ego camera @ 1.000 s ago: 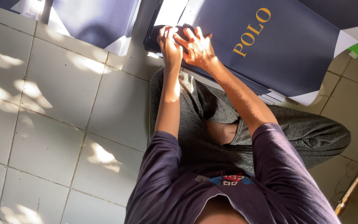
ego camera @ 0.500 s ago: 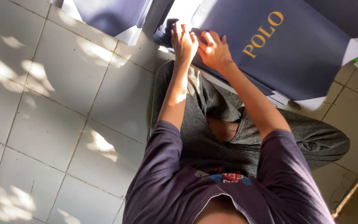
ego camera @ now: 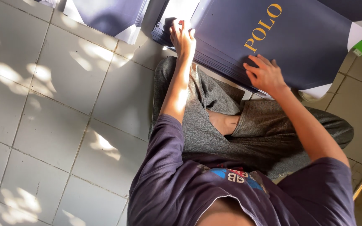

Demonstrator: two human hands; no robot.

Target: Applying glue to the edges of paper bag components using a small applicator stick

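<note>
Two hands working stack of large navy printed card sheets (ego camera: 298, 46): left hand (ego camera: 183, 37) pinching stack's corner, right hand (ego camera: 265, 75) lying flat, unclenched, on stack's near edge. I'm judging sheets light, floppy, slippery; corner best hold.

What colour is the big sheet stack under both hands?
Dark navy blue with gold lettering, large flat sheet stack; the head view, the only one, shows it.

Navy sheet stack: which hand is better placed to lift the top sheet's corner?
Probably the left hand: its fingers curl over the corner of the navy sheet stack, while the right hand lies flat along the near edge.
</note>
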